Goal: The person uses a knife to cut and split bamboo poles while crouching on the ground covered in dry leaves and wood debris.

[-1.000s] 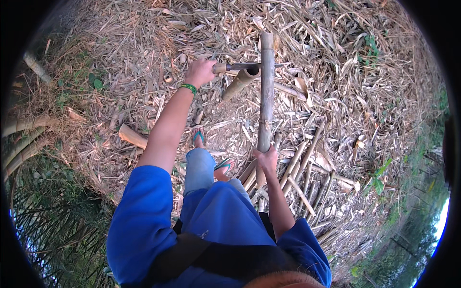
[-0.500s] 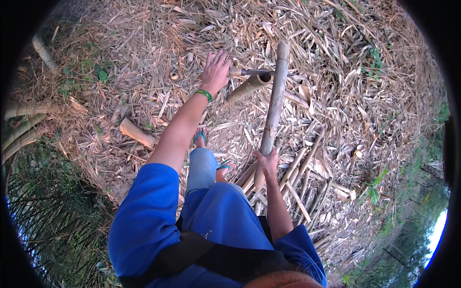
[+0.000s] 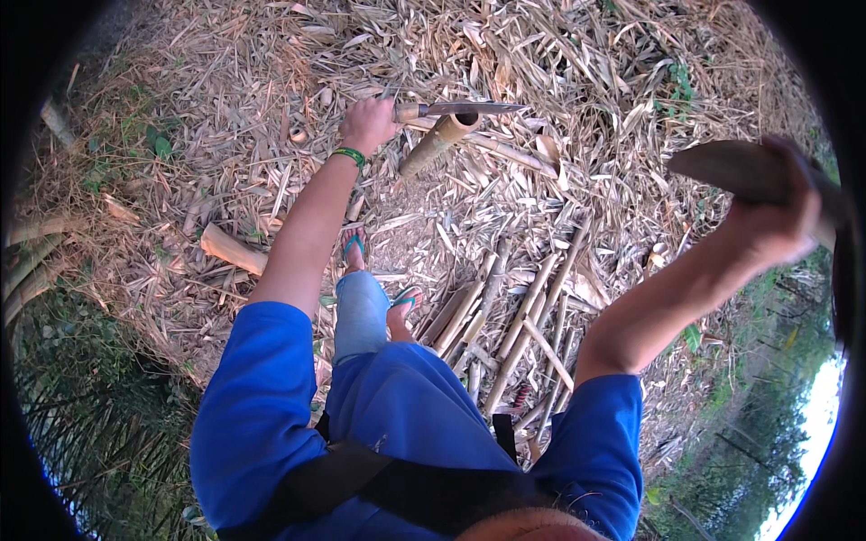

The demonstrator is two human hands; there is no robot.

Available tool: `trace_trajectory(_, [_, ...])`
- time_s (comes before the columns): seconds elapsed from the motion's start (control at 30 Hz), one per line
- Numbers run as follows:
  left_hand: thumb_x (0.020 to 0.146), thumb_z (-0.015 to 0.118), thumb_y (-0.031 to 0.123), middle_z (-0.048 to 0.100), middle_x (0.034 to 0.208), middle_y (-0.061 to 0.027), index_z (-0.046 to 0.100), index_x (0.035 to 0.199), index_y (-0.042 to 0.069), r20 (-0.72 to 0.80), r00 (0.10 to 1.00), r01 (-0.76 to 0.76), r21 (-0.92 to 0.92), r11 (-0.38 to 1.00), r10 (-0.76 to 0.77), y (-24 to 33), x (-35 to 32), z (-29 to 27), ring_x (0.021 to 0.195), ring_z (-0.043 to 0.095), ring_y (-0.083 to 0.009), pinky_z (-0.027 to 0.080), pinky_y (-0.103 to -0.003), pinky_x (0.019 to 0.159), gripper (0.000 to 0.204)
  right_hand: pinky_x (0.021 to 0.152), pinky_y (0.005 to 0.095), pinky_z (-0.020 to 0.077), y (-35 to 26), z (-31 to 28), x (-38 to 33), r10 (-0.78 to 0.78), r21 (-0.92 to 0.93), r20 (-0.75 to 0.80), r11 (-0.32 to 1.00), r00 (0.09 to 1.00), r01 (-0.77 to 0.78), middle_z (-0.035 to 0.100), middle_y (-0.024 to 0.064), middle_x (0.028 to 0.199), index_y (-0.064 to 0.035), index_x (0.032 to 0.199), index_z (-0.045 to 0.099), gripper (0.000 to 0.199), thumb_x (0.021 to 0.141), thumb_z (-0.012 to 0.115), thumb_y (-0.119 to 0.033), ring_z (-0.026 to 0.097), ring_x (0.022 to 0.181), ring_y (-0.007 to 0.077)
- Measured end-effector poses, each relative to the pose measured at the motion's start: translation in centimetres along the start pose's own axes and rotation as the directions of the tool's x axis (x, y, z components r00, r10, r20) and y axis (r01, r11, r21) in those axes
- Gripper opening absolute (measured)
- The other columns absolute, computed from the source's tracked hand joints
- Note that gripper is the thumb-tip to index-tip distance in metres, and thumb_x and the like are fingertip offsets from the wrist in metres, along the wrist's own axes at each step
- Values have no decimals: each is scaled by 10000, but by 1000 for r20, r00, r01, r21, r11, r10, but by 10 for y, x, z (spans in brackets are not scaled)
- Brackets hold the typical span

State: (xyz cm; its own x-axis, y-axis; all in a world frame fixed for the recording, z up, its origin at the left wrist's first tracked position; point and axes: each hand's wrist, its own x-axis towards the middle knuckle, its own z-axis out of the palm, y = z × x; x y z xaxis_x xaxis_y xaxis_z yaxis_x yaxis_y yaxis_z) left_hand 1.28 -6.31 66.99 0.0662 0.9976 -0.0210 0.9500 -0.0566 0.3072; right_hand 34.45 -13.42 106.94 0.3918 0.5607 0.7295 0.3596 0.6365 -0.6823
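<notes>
My left hand (image 3: 368, 124) is closed round the wooden handle of a large knife (image 3: 478, 107), whose blade points right. The blade lies across the open upper end of a short bamboo section (image 3: 439, 144), which stands tilted on the ground. At the far right my right hand (image 3: 783, 209) is raised, its fingers wrapped round a thick bamboo pole (image 3: 735, 171). The pole looks dark in shadow, and part of it is hidden by my hand and the picture's rim.
Several cut bamboo sticks (image 3: 523, 329) lie near my feet in sandals. A cut bamboo piece (image 3: 233, 251) is left of my left leg. Dry leaves (image 3: 577, 72) cover the ground, with bamboo stalks (image 3: 36, 234) at the left edge.
My right hand has swung the bamboo pole up and to the right, away from the knife. My left hand, fingers spread before, is now closed round the knife's handle.
</notes>
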Motion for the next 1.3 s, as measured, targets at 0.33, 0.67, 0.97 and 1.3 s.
trace_trajectory(0.33, [837, 752, 241, 743, 950, -185, 709, 1102, 93, 87, 996, 3, 25, 1000, -6, 3, 14, 11, 928, 733, -342, 595, -471, 799, 308, 585, 362, 565, 216, -116, -467, 999, -592, 36, 43, 26, -805, 654, 132, 764, 61, 939, 680, 280, 745, 740, -131, 618, 608, 200])
trace_trajectory(0.67, [688, 783, 358, 749, 990, -181, 753, 1090, 159, 243, 959, -80, -256, 963, 144, -27, 4, 4, 920, 718, -362, 566, -456, 842, 449, 606, 380, 526, 146, -103, -221, 720, -613, 360, 662, 594, -431, 648, 119, 758, 8, 939, 693, 474, 688, 726, -393, 604, 632, 196])
trace_trajectory(0.97, [738, 723, 261, 760, 964, -135, 767, 1014, 140, 238, 970, -24, -144, 989, 58, 16, 30, 0, 890, 735, -301, 597, -406, 800, 305, 810, 387, 556, 158, -63, -209, 118, -130, 97, 986, 988, -105, 684, 197, 921, 68, 1208, 546, 537, 742, 694, -153, 673, 796, 270])
trace_trajectory(1.3, [761, 705, 197, 743, 961, -166, 742, 987, 114, 96, 995, -11, -174, 985, 28, -19, 24, 15, 916, 724, -345, 594, -453, 848, 244, 641, 412, 545, 151, -130, -274, 878, -612, 40, 399, 477, -683, 665, 106, 729, -21, 785, 720, 367, 698, 711, -378, 651, 669, 244])
